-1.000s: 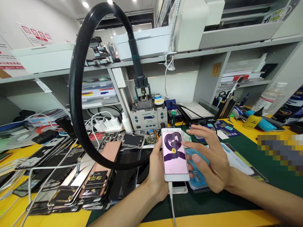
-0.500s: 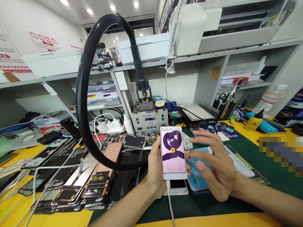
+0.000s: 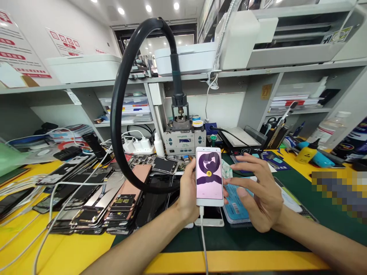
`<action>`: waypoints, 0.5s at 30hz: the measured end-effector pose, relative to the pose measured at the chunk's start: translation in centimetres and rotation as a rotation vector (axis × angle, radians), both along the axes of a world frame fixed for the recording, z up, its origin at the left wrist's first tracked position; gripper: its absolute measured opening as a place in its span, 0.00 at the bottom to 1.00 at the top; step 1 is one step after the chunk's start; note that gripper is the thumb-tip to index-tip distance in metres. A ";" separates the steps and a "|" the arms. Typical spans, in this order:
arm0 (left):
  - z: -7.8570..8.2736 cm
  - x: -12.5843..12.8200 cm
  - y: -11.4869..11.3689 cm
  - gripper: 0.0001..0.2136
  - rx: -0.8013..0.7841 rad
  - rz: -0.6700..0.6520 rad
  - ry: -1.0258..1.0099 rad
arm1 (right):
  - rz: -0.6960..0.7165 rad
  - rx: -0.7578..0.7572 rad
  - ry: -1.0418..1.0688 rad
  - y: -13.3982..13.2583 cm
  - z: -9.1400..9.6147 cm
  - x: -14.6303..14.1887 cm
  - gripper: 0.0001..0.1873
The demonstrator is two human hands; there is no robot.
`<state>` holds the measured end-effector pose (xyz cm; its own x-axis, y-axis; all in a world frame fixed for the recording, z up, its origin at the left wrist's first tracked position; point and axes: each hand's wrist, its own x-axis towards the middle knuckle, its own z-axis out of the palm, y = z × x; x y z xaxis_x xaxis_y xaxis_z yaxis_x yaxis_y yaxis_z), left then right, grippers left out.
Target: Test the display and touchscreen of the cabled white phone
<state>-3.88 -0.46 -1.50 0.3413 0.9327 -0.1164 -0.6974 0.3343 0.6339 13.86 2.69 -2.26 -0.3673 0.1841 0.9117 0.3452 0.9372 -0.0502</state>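
A white smartphone (image 3: 209, 177) is held upright by my left hand (image 3: 187, 194), its fingers wrapped round behind it. The lit screen shows a pink picture with dark purple shapes and a yellow spot. A white charging cable (image 3: 203, 233) runs from the phone's bottom edge toward me. Beside the phone's right edge hovers my right hand (image 3: 259, 194), its fingers spread and holding nothing. Under the held phone, a second white phone (image 3: 210, 221) lies on the green mat, partly covered. A blue packet (image 3: 236, 204) lies below my right hand.
Stacks of phone parts (image 3: 126, 206) fill the left of the bench. A thick black hose (image 3: 114, 103) arches up from a hot-air station (image 3: 183, 141). White cables (image 3: 53, 202) cross the left side. A yellow bottle (image 3: 307, 152) and a clear bottle (image 3: 329, 128) stand at right.
The camera view has shifted, so the background sits further right and lower on the left. My left hand still holds the phone, and my right hand stays spread beside it.
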 end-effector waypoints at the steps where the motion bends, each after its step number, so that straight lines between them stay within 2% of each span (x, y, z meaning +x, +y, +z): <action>1: 0.0 0.0 0.0 0.29 -0.002 0.007 0.002 | 0.007 0.003 -0.008 0.0 -0.1 0.0 0.17; 8: -0.6 0.1 0.1 0.27 -0.058 0.114 0.006 | 0.065 0.015 -0.100 -0.1 -0.6 -0.2 0.19; 15: -0.1 0.3 0.0 0.27 -0.048 0.105 -0.036 | 0.054 -0.012 -0.179 -0.2 -0.7 -0.4 0.20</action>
